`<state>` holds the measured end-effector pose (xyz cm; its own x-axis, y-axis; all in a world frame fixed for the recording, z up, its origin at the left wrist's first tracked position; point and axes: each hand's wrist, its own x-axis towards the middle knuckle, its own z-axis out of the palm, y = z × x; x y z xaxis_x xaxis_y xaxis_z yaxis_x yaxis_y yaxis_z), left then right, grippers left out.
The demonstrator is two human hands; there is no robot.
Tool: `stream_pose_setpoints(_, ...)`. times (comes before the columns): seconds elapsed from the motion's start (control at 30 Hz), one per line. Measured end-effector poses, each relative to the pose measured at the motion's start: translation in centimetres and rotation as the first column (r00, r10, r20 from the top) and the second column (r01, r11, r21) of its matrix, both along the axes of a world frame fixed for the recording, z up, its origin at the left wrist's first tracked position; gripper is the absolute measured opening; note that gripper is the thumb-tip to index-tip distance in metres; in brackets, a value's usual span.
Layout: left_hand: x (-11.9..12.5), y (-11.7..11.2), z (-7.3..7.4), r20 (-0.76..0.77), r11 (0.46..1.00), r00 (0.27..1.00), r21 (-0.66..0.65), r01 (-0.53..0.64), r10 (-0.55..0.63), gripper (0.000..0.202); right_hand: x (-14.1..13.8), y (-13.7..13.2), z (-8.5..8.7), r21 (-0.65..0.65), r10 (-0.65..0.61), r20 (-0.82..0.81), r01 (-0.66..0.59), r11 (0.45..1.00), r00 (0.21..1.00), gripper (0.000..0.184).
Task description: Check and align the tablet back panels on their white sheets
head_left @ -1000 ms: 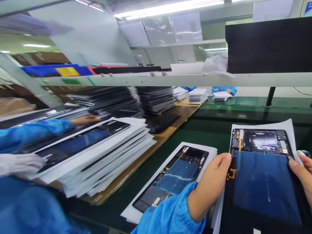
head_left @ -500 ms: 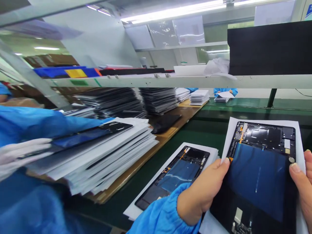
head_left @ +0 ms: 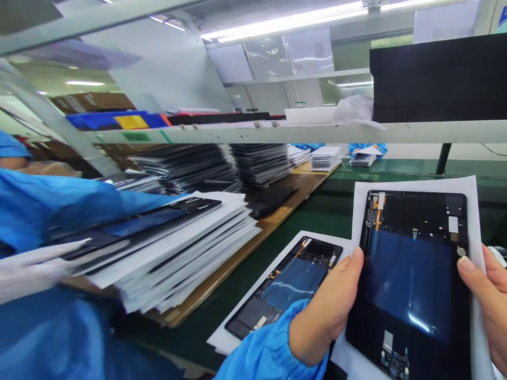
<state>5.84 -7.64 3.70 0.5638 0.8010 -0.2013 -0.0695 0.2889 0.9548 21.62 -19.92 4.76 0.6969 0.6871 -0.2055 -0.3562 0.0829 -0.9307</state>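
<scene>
Left hand point(head_left: 328, 311) and right hand point(head_left: 485, 301) grip the tablet panel point(head_left: 412, 285) on its white sheet point(head_left: 415, 184) by opposite edges. Since a second ago it has tilted upright toward the camera; a second panel point(head_left: 289, 287) lies on the desk point(head_left: 317, 211) just left of the left grip.

No text, label or number reads clearly — the small stickers on the tablet panel point(head_left: 412, 279) seem blank.

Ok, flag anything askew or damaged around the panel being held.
No damage shows on the tablet panel held by the left hand and right hand. The paper-and-panel stack at left is fanned unevenly, its sheet edges misaligned.
</scene>
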Motion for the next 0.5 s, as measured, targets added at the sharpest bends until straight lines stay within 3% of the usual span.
stream_pose_setpoints(0.07, 0.1, 0.0, 0.0, 0.029, 1.000, 0.999, -0.003, 0.028, -0.028, 0.046, -0.1, 0.1, 0.3, -0.025, -0.019, 0.033, 0.020, 0.999, 0.999, 0.044)
stream_pose_setpoints(0.2, 0.1, 0.1, -0.2, 0.053, 0.995, 0.998, -0.091, 0.038, -0.033, 0.045, -0.7, 0.2, 1.1, 0.029, 0.082, 0.035, -0.083, 0.996, 0.996, 0.042)
stream_pose_setpoints(0.37, 0.2, 0.2, -0.5, -0.002, 0.990, 0.992, -0.065, -0.126, 0.126, 0.045, -1.8, 0.1, 1.7, 0.124, 0.242, -0.046, -0.235, 0.964, 0.969, 0.051)
stream_pose_setpoints(0.43, 0.4, 0.4, -0.6, 0.026, 0.986, 0.987, -0.061, -0.158, 0.160, 0.045, -1.9, 0.0, 1.7, 0.062, 0.265, -0.094, -0.260, 0.964, 0.960, 0.051)
stream_pose_setpoints(0.5, 0.4, 0.7, -0.6, 0.079, 0.981, 0.983, -0.115, -0.157, 0.166, 0.046, -1.8, 0.0, 1.6, -0.109, 0.228, -0.106, -0.240, 0.965, 0.968, 0.052)
